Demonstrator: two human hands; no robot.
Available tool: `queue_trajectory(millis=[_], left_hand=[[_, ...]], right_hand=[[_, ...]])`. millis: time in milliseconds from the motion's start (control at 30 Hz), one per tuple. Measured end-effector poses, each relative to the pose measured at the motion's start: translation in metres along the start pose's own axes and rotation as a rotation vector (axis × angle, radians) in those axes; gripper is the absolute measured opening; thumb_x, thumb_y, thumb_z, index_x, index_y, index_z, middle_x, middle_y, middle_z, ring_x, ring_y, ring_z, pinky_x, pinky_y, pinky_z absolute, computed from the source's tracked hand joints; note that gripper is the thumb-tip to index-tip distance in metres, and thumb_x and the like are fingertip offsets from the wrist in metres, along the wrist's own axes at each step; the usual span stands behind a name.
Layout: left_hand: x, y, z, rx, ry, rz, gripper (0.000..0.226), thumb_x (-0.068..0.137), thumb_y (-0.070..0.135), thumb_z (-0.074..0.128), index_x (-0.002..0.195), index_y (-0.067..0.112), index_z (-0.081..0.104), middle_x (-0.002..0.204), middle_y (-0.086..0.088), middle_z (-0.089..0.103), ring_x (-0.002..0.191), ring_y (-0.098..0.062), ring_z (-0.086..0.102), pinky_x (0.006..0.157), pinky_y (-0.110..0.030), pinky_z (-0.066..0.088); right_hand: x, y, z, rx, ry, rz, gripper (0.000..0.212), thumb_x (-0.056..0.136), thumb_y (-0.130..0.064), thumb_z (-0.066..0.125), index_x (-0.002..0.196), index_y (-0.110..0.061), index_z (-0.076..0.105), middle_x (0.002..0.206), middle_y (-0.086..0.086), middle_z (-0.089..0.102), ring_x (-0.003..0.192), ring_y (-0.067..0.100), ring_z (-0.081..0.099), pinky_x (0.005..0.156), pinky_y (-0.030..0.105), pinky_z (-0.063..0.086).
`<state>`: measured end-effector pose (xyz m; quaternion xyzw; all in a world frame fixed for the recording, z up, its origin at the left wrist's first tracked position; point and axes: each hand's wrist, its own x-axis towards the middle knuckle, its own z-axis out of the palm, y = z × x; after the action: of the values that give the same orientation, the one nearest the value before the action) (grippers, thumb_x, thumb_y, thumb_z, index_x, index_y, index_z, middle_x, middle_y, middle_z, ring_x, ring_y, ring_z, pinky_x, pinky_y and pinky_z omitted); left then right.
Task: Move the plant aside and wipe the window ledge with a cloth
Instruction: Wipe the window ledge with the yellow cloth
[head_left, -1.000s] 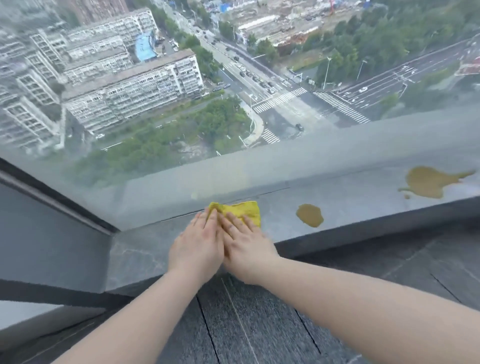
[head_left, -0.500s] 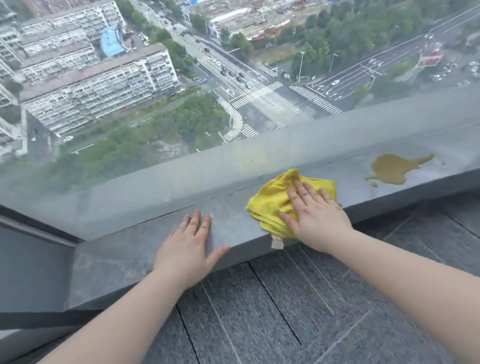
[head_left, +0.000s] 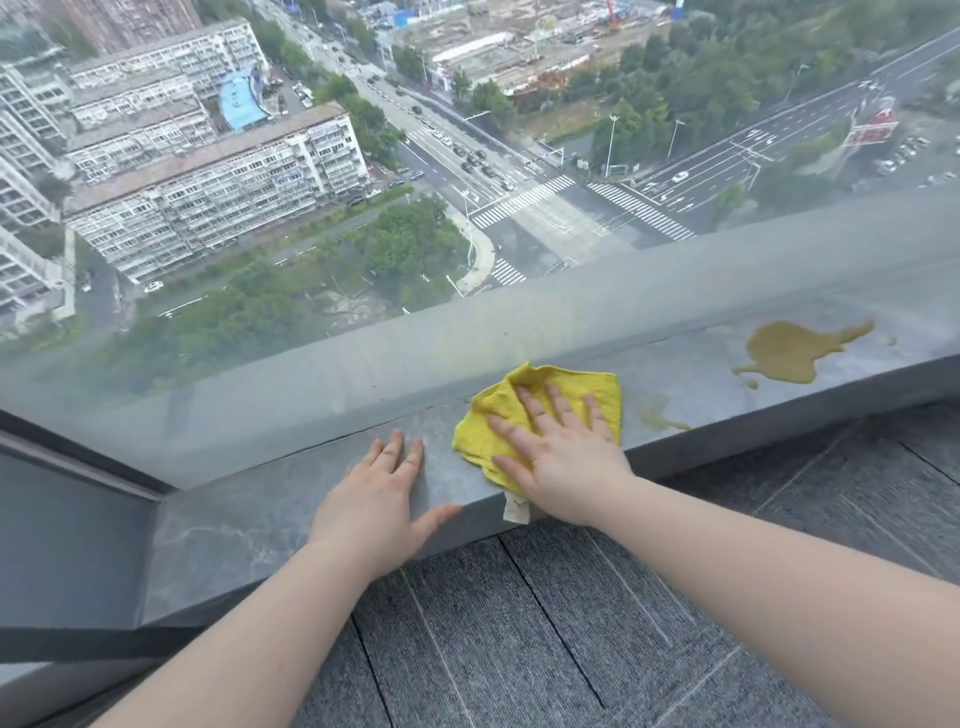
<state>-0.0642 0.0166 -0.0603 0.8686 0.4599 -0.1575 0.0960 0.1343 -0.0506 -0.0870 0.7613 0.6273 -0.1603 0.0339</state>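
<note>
A grey stone window ledge runs along the foot of the glass. A crumpled yellow cloth lies on it near the middle, with a white tag hanging over the front edge. My right hand presses flat on the cloth, fingers spread. My left hand rests flat on the bare ledge just left of the cloth, holding nothing. A faint brownish smear shows right of the cloth. Farther right sits a large brownish-yellow puddle. No plant is in view.
The window glass rises straight from the back of the ledge, with a city street far below. A dark window frame meets the ledge at the left corner. Grey carpet tiles cover the floor under my arms.
My right hand slid the cloth rightward along the ledge, away from my left hand, over the small brown spot; only a faint smear shows there now. My left hand stayed flat on the ledge.
</note>
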Motion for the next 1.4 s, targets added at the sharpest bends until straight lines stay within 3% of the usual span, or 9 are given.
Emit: queue_trajectory(millis=[233, 433, 567, 733, 900, 967, 1233, 1400], left_hand=[[0.000, -0.002, 0.001, 0.003, 0.004, 0.006, 0.090, 0.084, 0.076, 0.027, 0.153, 0.025, 0.000, 0.161, 0.005, -0.005, 0.149, -0.013, -0.002, 0.119, -0.029, 0.006], [-0.002, -0.001, 0.002, 0.001, -0.015, -0.009, 0.093, 0.080, 0.078, 0.025, 0.153, 0.026, 0.001, 0.161, 0.006, -0.004, 0.149, -0.012, -0.001, 0.119, -0.030, 0.009], [0.000, 0.004, -0.005, 0.060, -0.032, -0.009, 0.091, 0.083, 0.076, 0.023, 0.154, 0.023, 0.003, 0.162, 0.003, -0.001, 0.149, -0.013, 0.001, 0.120, -0.033, 0.013], [0.010, 0.026, -0.013, 0.107, 0.028, 0.094, 0.114, 0.056, 0.083, -0.018, 0.152, 0.029, 0.009, 0.161, 0.007, 0.008, 0.149, -0.011, 0.007, 0.120, -0.033, 0.016], [0.038, 0.083, -0.018, 0.091, 0.051, 0.245, 0.080, 0.086, 0.072, 0.014, 0.153, 0.030, 0.001, 0.161, 0.008, -0.003, 0.149, -0.010, 0.000, 0.120, -0.032, 0.011], [0.052, 0.111, -0.021, 0.082, 0.059, 0.304, 0.077, 0.090, 0.069, 0.021, 0.153, 0.030, 0.000, 0.161, 0.008, -0.003, 0.149, -0.010, -0.002, 0.120, -0.032, 0.010], [0.108, 0.205, -0.027, 0.148, 0.034, 0.523, 0.079, 0.091, 0.068, 0.026, 0.152, 0.029, -0.003, 0.161, 0.007, -0.008, 0.148, -0.011, -0.007, 0.121, -0.033, 0.007], [0.130, 0.232, -0.035, 0.188, -0.021, 0.566, 0.080, 0.088, 0.071, 0.027, 0.152, 0.032, -0.001, 0.161, 0.010, -0.005, 0.148, -0.009, -0.002, 0.119, -0.035, 0.018]], right_hand=[[-0.001, 0.069, -0.014, 0.023, 0.024, 0.288, 0.058, 0.094, -0.064, 0.013, 0.149, -0.047, 0.005, 0.162, -0.007, -0.001, 0.150, 0.022, -0.008, 0.119, 0.051, -0.003], [0.009, 0.016, -0.006, 0.059, 0.022, 0.063, 0.050, 0.097, -0.058, 0.013, 0.147, -0.051, 0.006, 0.163, 0.003, -0.004, 0.148, 0.031, -0.013, 0.117, 0.052, -0.012], [0.005, 0.036, -0.003, 0.066, 0.060, 0.058, 0.052, 0.097, -0.057, 0.014, 0.148, -0.048, 0.007, 0.163, -0.005, -0.002, 0.149, 0.020, -0.012, 0.119, 0.047, -0.010], [-0.006, 0.094, -0.011, 0.090, 0.079, 0.252, 0.054, 0.097, -0.058, 0.014, 0.149, -0.046, 0.006, 0.162, -0.010, -0.003, 0.149, 0.015, -0.010, 0.120, 0.047, -0.007], [-0.010, 0.137, -0.016, 0.117, 0.083, 0.375, 0.056, 0.096, -0.059, 0.011, 0.150, -0.045, 0.001, 0.162, -0.009, -0.007, 0.149, 0.017, -0.011, 0.119, 0.049, -0.007], [-0.012, 0.153, -0.018, 0.123, 0.086, 0.416, 0.056, 0.096, -0.059, 0.009, 0.150, -0.044, -0.001, 0.162, -0.008, -0.010, 0.149, 0.018, -0.013, 0.119, 0.050, -0.007], [-0.014, 0.209, -0.023, 0.153, 0.112, 0.553, 0.057, 0.095, -0.062, 0.010, 0.149, -0.046, 0.003, 0.162, -0.009, -0.011, 0.148, 0.021, -0.016, 0.117, 0.054, -0.011], [-0.014, 0.240, -0.027, 0.167, 0.130, 0.625, 0.058, 0.094, -0.064, 0.010, 0.149, -0.047, 0.006, 0.162, -0.008, -0.009, 0.148, 0.023, -0.015, 0.116, 0.055, -0.010]])
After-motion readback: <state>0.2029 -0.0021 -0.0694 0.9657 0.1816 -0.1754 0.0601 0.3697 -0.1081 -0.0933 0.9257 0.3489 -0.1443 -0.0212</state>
